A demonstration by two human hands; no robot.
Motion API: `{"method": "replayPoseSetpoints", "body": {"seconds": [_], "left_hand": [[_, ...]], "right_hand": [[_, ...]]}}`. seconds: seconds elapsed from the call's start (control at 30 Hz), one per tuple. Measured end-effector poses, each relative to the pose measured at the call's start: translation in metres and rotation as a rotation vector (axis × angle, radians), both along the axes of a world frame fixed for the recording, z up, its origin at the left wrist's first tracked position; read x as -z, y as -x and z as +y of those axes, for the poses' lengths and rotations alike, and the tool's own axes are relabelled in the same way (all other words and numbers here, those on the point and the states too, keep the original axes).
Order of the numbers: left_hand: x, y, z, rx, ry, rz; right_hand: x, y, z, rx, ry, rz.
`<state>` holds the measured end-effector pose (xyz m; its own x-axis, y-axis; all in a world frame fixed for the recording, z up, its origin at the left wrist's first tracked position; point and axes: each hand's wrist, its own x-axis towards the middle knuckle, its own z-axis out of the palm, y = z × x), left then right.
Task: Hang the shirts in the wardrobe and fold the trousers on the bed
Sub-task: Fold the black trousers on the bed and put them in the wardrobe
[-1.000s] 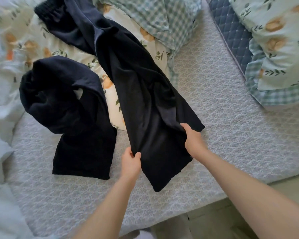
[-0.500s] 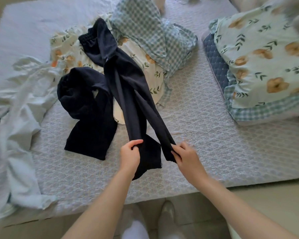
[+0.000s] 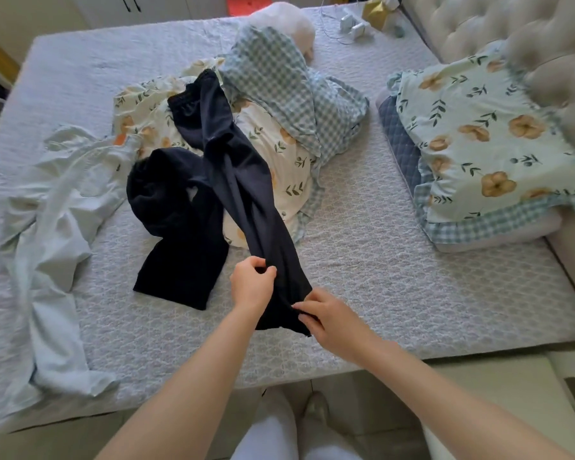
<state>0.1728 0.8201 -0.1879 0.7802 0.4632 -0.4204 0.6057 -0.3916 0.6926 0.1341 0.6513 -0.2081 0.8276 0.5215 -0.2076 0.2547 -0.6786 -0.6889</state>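
Since half a second ago both hands have drawn closer together, and the leg of the navy trousers (image 3: 246, 180) between them has bunched into a narrower band. Those trousers lie stretched diagonally across the bed (image 3: 395, 277), with the elastic waistband up on the floral quilt (image 3: 289, 164) and the hem close to the bed's near edge. At that end the left hand (image 3: 251, 283) pinches the leg's left edge between thumb and curled forefinger, while the right hand (image 3: 329, 317) pinches the hem's right corner, its fingers curled into the cloth. Just to the left, touching the held pair, a second dark garment (image 3: 180, 240) lies crumpled. Further left sprawls a pale blue shirt (image 3: 54, 210). On the right a floral pillow (image 3: 478, 144) rests against a tufted headboard (image 3: 528, 34).
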Motion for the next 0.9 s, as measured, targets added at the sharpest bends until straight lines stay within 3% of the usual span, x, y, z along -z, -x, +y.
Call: {"method": "replayPoseSetpoints", "body": {"seconds": [0.1,0.47,0.67,0.77,0.9], "left_hand": [[-0.004,0.006,0.017,0.082,-0.098,-0.018],[-0.006,0.071,0.046,0.45,-0.355,-0.281],[-0.009,0.086,0.059,0.724,-0.433,-0.471],[-0.011,0.087,0.064,0.827,-0.365,-0.416],[-0.015,0.081,0.074,0.673,-0.039,-0.143]], "right_hand": [[-0.013,-0.014,0.002,0.06,-0.006,0.165],[-0.043,-0.1,0.099,0.4,-0.055,0.397],[-0.033,-0.095,0.137,0.349,0.067,0.535],[-0.026,-0.094,0.141,0.389,0.042,0.478],[-0.031,-0.093,0.13,0.374,-0.136,0.463]]}}
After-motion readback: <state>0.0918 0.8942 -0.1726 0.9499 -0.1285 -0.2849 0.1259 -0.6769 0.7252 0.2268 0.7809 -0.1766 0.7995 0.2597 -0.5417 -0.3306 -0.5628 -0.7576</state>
